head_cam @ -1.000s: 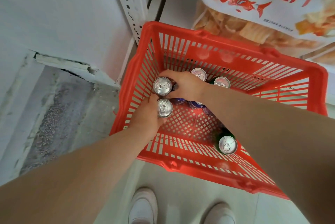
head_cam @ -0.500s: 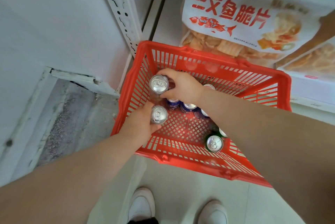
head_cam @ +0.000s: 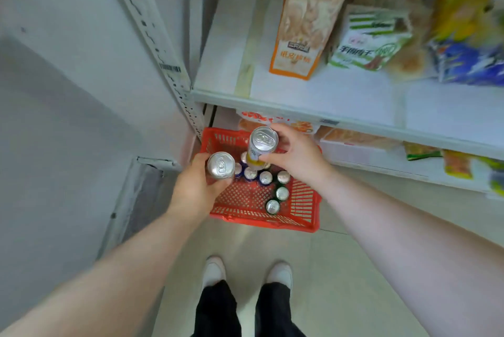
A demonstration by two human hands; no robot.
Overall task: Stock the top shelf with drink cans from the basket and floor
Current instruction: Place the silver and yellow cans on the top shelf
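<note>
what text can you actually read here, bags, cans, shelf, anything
"手撕肉干", probably, though blurred: green and white bag.
Orange bag: dark logo and characters too blurred to read.
Yellow and white can: side print too small.
Sticker on shelf upright: barcode-like, unreadable.
Blue and yellow bag: motion-blurred, nothing legible.
</note>
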